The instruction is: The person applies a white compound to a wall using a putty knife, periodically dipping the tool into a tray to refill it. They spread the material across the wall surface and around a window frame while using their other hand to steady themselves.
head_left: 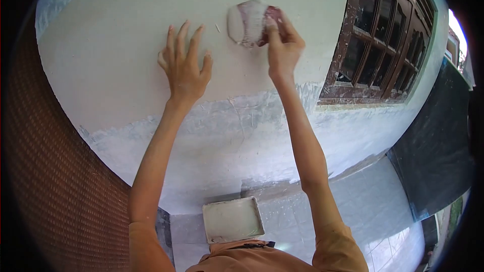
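Observation:
High on the wall [126, 75], my right hand [285, 48] grips a dark red putty scraper [249, 22] smeared with white putty. The scraper's blade lies against or very close to the plaster; motion blurs its edge. To its left my left hand [185, 68] is spread out, fingers apart, and appears to rest on the wall with nothing in it. Pale, smooth filler covers the wall around both hands. Lower down, a rough blue-white band [252, 106] shows streaks and a few drips.
A shallow white tray [234, 238] with putty stains stands on the tiled floor [348, 206] below. Right of my hands is a brown wooden window [383, 40] spattered with white. A woven brown panel [60, 186] borders the left, and a dark sheet [433, 141] hangs at right.

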Demonstrator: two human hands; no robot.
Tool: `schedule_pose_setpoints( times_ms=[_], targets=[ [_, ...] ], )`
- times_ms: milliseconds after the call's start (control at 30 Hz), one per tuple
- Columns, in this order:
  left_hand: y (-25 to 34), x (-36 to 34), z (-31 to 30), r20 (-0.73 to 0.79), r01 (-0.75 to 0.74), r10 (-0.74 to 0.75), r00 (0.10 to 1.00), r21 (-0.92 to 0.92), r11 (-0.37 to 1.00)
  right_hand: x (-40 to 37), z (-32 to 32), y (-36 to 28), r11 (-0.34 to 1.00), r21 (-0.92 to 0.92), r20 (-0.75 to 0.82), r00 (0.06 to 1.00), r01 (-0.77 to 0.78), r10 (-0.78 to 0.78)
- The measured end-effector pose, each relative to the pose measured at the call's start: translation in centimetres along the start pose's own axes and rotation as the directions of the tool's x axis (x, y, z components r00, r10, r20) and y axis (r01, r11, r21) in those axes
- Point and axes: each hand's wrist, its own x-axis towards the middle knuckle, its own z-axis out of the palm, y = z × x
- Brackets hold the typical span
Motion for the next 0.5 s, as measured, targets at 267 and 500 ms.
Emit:
schedule_pose_setpoints(
  times_ms=[267, 500],
  targets=[
    [-0.4, -0.2, -1.2, 0.011, -0.008, 0.008, 1.000, -0.004, 1.000, 2.4, -4.3, -2.2, 0.995, -0.011, -0.331, 0.938, 0.100, -0.098],
    [-0.4, -0.3, -1.6, 0.008, -0.014, 0.014, 1.000, 0.015, 1.000, -0.1, -3.8, 0.8, 0.989, -0.149, -0.048, 0.999, 0.002, -0.009]
  ],
)
